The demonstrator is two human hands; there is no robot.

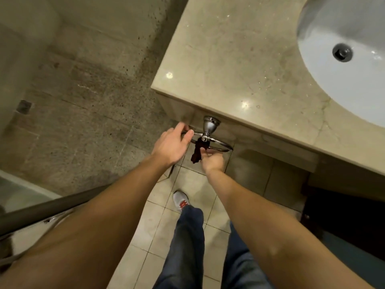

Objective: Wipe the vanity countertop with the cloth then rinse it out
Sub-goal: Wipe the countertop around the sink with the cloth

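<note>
The person is standing by the vanity and looking down at both hands. A shiny towel ring [210,140] is sticking out from the front of the vanity, just under the edge of the countertop [235,59]. A small dark cloth [197,152] is hanging on that ring.

The left hand [173,146] is reaching to the left side of the ring. Its fingers are curling around the metal there, and it looks like it is keeping the ring from swinging. The right hand [212,162] is just below the ring. Its fingers are pinching the bottom part of the cloth, close together, with the cloth between them.

This looks like the very start of the job. The person is getting the cloth, and no wiping is going on. The countertop is bare, with little wet drops shining on it. The white sink [343,34] is sitting in it on the right, well apart from the hands.

Next, the right hand will probably need to pull the cloth free of the ring while the left hand is keeping the ring steady. Then the cloth needs to go up onto the countertop for wiping. Rinsing at the sink comes last.
</note>
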